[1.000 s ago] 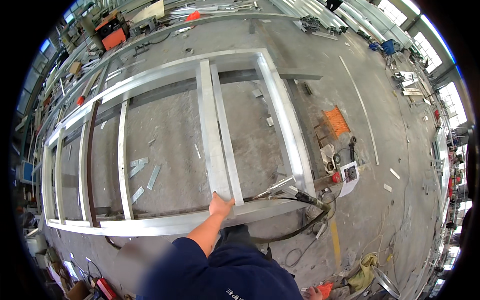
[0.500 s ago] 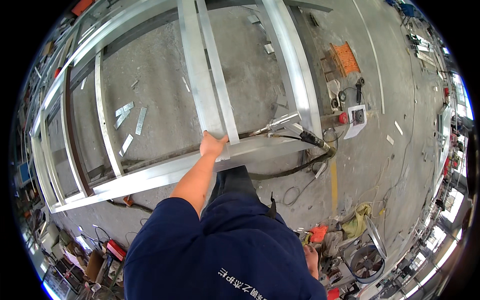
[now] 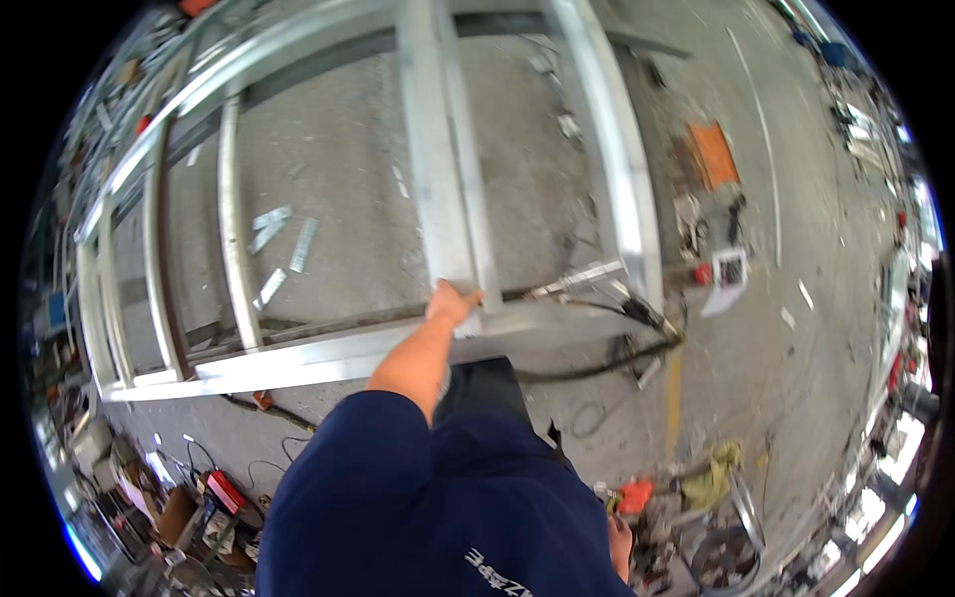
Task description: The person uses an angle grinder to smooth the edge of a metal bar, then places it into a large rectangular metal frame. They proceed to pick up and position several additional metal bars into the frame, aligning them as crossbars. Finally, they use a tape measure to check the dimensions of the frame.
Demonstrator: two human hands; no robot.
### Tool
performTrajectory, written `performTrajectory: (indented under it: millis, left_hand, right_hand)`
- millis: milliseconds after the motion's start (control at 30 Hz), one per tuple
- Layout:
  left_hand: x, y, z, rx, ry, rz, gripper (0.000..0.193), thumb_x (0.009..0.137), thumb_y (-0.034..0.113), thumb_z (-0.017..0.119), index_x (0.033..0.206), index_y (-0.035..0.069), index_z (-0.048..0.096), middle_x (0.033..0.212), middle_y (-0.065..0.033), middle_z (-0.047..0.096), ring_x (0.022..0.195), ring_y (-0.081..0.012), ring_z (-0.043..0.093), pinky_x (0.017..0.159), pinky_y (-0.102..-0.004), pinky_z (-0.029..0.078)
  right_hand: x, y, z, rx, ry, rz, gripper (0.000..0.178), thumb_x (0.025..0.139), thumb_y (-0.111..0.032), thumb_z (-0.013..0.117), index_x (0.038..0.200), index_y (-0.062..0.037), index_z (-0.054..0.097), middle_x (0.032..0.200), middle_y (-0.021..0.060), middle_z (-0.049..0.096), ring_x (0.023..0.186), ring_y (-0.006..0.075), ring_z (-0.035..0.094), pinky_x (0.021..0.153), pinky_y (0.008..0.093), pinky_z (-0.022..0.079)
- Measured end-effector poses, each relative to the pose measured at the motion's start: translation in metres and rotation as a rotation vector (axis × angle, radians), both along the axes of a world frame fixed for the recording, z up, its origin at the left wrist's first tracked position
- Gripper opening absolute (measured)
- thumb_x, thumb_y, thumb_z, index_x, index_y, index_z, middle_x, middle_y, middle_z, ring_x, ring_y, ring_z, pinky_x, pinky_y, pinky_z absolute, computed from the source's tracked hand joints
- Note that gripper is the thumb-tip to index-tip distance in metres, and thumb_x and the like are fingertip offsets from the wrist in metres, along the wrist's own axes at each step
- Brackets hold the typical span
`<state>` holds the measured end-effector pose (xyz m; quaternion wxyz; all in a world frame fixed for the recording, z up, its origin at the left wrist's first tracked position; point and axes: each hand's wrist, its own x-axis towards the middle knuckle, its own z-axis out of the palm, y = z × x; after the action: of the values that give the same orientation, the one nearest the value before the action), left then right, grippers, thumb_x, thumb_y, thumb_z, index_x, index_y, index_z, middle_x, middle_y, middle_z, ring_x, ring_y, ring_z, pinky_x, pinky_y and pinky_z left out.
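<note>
My left hand (image 3: 455, 301) spans the near end of a wide silver metal crossbar (image 3: 435, 169), fingers and thumb closed across it. The thumb reaches toward a narrower metal strip (image 3: 470, 169) running alongside. Both pieces meet the long near rail (image 3: 298, 365) of a large metal frame. Low at my right side, only part of my right hand (image 3: 620, 547) shows; its fingers are hidden. Right of my left hand, a welding torch (image 3: 637, 306) with a dark cable rests by the frame's near right corner, beside a silver clamp-like tool (image 3: 582, 280).
Loose metal strips (image 3: 303, 246) lie on the concrete floor inside the frame. To the right are an orange slatted piece (image 3: 714, 155), a white sheet (image 3: 729, 279) and an angle grinder (image 3: 736, 219). A round fan (image 3: 724, 559) and a red box (image 3: 227, 492) stand nearer me.
The view has turned slightly, so the frame and floor items sit farther right in the picture, with some blur. My left hand stays on the same crossbar end.
</note>
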<state>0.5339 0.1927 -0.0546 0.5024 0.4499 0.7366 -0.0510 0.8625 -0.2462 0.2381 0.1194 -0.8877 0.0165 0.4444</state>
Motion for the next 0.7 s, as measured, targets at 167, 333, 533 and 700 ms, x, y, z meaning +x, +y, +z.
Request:
performTrajectory:
  millis: [167, 333, 533, 700]
  left_hand:
    - [-0.017, 0.002, 0.026, -0.032, -0.007, -0.066, 0.105, 0.08, 0.06, 0.072, 0.144, -0.011, 0.029, 0.134, -0.0299, 0.056, 0.126, -0.0388, 0.055, 0.104, -0.0443, 0.046]
    - [-0.076, -0.022, 0.066, 0.1, -0.014, 0.069, 0.101, 0.08, 0.057, 0.073, 0.145, -0.009, 0.033, 0.134, -0.0297, 0.056, 0.125, -0.0402, 0.056, 0.104, -0.0438, 0.046]
    - [-0.213, -0.144, 0.083, 0.246, 0.106, 0.106, 0.098, 0.08, 0.062, 0.069, 0.143, -0.006, 0.041, 0.138, -0.0281, 0.054, 0.129, -0.0389, 0.052, 0.107, -0.0445, 0.043]
    - [-0.336, -0.316, 0.103, 0.173, 0.251, 0.116, 0.086, 0.078, 0.062, 0.07, 0.124, -0.01, 0.06, 0.13, -0.0291, 0.059, 0.124, -0.0387, 0.057, 0.104, -0.043, 0.045]
  right_hand:
    - [0.017, -0.053, -0.047, 0.16, -0.051, 0.344, 0.031, 0.093, -0.02, 0.064, 0.111, 0.0045, 0.066, 0.097, 0.0096, 0.071, 0.09, 0.0199, 0.066, 0.083, 0.0325, 0.051]
    - [0.041, -0.067, -0.075, 0.181, 0.043, 0.309, 0.032, 0.094, -0.022, 0.061, 0.115, 0.0029, 0.064, 0.097, 0.011, 0.07, 0.088, 0.0218, 0.067, 0.078, 0.0345, 0.053]
    - [0.038, -0.074, -0.126, 0.33, 0.154, 0.175, 0.033, 0.095, -0.021, 0.059, 0.119, 0.0016, 0.061, 0.098, 0.0115, 0.068, 0.08, 0.0224, 0.067, 0.066, 0.0327, 0.055]
    - [-0.009, -0.069, -0.161, 0.407, 0.294, 0.28, 0.037, 0.095, -0.025, 0.06, 0.119, 0.0037, 0.059, 0.099, 0.0134, 0.068, 0.077, 0.022, 0.068, 0.067, 0.0339, 0.056]
